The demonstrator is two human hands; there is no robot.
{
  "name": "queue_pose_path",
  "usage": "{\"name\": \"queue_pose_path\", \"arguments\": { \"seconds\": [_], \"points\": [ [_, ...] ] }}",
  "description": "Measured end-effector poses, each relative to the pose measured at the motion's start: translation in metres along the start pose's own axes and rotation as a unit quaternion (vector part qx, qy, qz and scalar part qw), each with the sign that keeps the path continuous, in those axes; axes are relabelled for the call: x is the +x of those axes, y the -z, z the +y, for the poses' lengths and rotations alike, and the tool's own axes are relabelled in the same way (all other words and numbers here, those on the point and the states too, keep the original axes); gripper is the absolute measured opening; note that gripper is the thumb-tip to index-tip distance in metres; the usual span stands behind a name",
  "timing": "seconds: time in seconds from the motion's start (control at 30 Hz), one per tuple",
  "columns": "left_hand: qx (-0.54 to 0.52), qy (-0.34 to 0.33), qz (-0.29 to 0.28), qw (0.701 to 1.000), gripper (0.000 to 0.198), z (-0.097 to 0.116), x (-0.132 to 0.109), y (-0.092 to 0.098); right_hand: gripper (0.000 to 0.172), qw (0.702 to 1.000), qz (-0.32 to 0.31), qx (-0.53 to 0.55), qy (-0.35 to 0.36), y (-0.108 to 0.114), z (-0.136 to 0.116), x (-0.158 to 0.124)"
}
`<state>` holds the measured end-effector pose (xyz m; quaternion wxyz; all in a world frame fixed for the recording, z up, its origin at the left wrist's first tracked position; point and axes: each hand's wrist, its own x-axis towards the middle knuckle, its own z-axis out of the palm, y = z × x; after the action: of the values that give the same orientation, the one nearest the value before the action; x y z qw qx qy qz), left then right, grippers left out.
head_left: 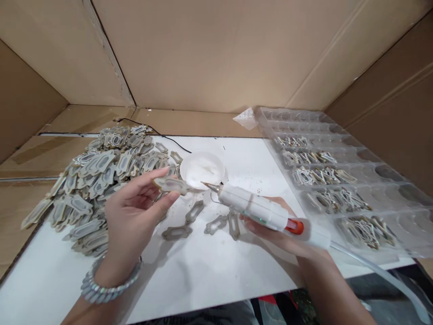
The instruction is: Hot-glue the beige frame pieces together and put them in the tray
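Note:
Between the thumb and fingers of my left hand (pixel 142 210) is a flat grey frame-shaped piece (pixel 171 185), held above the table. My right hand (pixel 270 232) is wrapped round a thick white pen-shaped tool (pixel 253 206), its body bound in tape. A pointed metal tip (pixel 210 185) projects from the tool toward the held piece, a short distance away from it. On the tool's rear part sits an orange-red switch (pixel 295 226), and a translucent hose (pixel 382 273) runs off to the lower right. Below both hands, several similar loose frame pieces (pixel 177 233) lie on the white tabletop (pixel 209 275).
A large heap of grey frame pieces (pixel 98 167) covers the left side. Behind my hands stands a round dish of white material (pixel 203 169). At right, a clear compartment tray (pixel 382 169) holds rows of pieces. A black cord (pixel 162 134) lies behind; cardboard walls (pixel 209 54) enclose the table.

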<state>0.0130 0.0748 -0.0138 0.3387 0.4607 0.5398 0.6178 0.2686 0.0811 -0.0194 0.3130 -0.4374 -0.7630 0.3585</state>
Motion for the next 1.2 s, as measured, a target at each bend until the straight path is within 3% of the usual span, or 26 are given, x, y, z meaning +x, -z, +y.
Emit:
{"name": "queue_pose_path", "arguments": {
  "seconds": [0.07, 0.23, 0.43, 0.57, 0.67, 0.87, 1.2],
  "points": [
    [0.014, -0.037, 0.002, 0.999, 0.030, 0.000, -0.003, -0.002, 0.025, 0.999, -0.032, 0.029, 0.001, 0.000, 0.001, 0.000],
    [0.013, -0.116, 0.005, 0.993, 0.031, 0.002, -0.007, -0.006, 0.024, 0.999, -0.038, 0.011, 0.012, 0.000, 0.002, 0.000],
    [0.021, -0.133, 0.002, 0.991, 0.035, 0.001, -0.008, -0.006, 0.018, 0.998, -0.049, 0.030, 0.017, -0.004, 0.001, 0.000],
    [0.046, -0.176, -0.029, 0.983, 0.042, -0.001, -0.006, -0.002, 0.016, 0.998, -0.048, 0.042, 0.022, -0.007, 0.000, 0.000],
    [0.061, -0.195, -0.034, 0.978, 0.042, -0.006, -0.005, 0.000, 0.016, 0.998, -0.049, 0.036, 0.030, -0.009, 0.001, 0.000],
    [0.071, -0.298, -0.052, 0.951, 0.045, -0.025, -0.002, 0.004, 0.014, 0.996, -0.037, 0.056, 0.057, -0.011, 0.009, 0.002],
    [0.083, -0.302, -0.068, 0.947, 0.046, -0.026, -0.004, 0.004, 0.012, 0.997, -0.053, 0.046, 0.031, -0.010, 0.008, 0.000]
  ]
}}
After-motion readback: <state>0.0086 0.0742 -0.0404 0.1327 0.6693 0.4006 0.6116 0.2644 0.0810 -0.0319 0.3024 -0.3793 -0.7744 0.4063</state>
